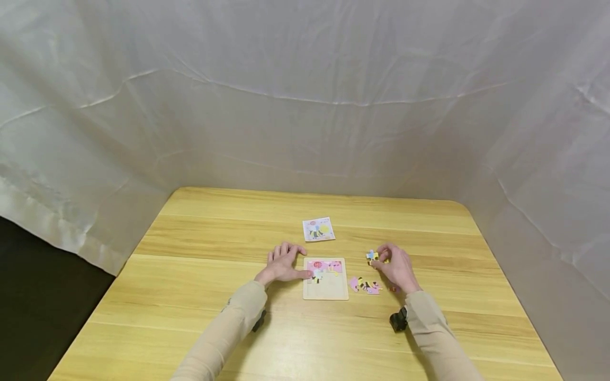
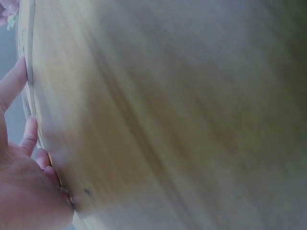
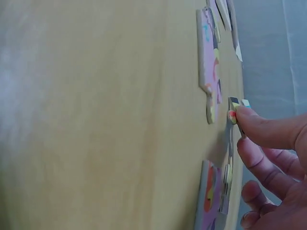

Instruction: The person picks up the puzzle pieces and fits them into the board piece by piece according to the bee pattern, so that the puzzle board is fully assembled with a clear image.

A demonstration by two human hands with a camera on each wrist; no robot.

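Soft, even light in the head view; both wrist views blurred.

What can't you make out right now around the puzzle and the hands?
- Head view: the picture on the card and the loose pieces are too small to read.
- Head view: the piece in the right hand is partly covered by its fingers.
- Left wrist view: blurred, mostly table; the board shows only as an edge beside the left hand.
- Right wrist view: pieces seen edge-on, faces hidden.
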